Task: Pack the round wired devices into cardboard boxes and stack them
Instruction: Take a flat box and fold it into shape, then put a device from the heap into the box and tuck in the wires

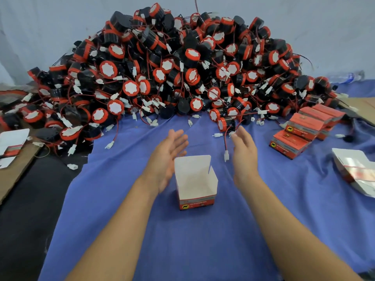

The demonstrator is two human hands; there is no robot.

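A small cardboard box (196,186) with a red base stands upright on the blue cloth (203,240), its lid flap open and its white inside showing nothing. My left hand (168,157) hovers just left of the box, fingers straight and spread, holding nothing. My right hand (244,153) is to the box's right, fingers straight, its tips beside a round red-and-black device (225,123) at the pile's front edge. A big pile of such wired devices (172,74) fills the back of the cloth.
Closed red boxes (304,130) lie in overlapping rows at the right. A bundle of flat unfolded boxes (357,171) lies at the far right, and more flat ones (12,142) rest on brown cardboard at the left. Loose white connectors trail across the cloth.
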